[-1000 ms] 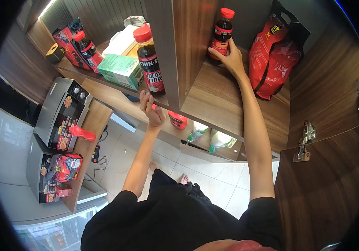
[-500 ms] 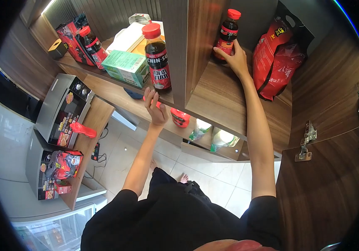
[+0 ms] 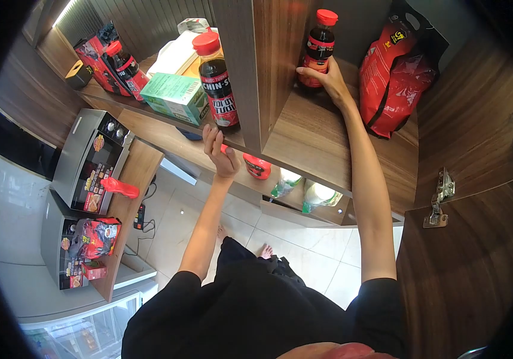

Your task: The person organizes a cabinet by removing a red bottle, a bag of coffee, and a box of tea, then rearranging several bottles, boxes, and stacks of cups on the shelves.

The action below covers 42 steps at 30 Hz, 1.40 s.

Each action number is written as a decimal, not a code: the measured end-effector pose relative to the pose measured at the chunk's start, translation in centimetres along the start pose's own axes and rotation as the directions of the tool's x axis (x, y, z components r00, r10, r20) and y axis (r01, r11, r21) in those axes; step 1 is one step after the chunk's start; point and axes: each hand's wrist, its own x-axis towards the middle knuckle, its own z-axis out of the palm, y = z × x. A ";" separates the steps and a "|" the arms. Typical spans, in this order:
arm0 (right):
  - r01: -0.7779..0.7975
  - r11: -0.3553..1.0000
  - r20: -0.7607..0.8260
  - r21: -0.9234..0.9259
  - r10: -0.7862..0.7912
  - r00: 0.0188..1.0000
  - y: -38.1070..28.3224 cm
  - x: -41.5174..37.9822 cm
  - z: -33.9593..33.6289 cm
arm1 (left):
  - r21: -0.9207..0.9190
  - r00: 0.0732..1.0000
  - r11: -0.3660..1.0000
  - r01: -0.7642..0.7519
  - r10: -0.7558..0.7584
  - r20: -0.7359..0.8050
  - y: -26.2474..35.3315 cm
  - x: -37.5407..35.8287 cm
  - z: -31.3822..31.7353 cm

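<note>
My right hand [image 3: 332, 85] is closed around the lower part of a soy sauce bottle [image 3: 319, 49] with a red cap. This bottle stands upright in the right cupboard compartment, left of a large red coffee bag [image 3: 393, 78]. My left hand [image 3: 222, 154] touches the front edge of the left shelf with its fingertips, fingers loosely bent and apart, nothing in them. Just above it, a larger Chin-Su soy sauce bottle [image 3: 217, 90] stands at that shelf's edge. Beside that bottle lies a green box [image 3: 174, 96].
A wooden upright [image 3: 249, 72] divides the compartments. Farther left stand another sauce bottle [image 3: 126, 66] and a red bag [image 3: 98, 63]. Below are a red-topped container [image 3: 257, 166] and white-green packs [image 3: 321, 196]. An open cupboard door [image 3: 466, 257] is at right; microwaves [image 3: 95, 161] at left.
The view has shifted slightly, so the shelves appear a little farther left. My right hand stays around the bottle, and my left hand stays at the shelf edge.
</note>
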 end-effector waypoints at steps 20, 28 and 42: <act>0.101 0.992 -0.079 -0.074 -0.107 0.991 -0.1 0.3 0.8 | 0.036 0.999 0.999 -0.024 0.025 -0.035 -0.2 0.1 0.6; 0.118 0.990 -0.095 -0.081 -0.125 0.988 -0.2 0.1 1.0 | 0.028 0.997 0.996 0.080 -0.081 0.021 1.4 1.2 -0.3; -0.110 0.957 0.245 0.269 0.042 0.969 -1.9 -0.7 -1.1 | -0.352 0.935 0.885 0.306 -0.210 0.284 15.3 15.1 7.2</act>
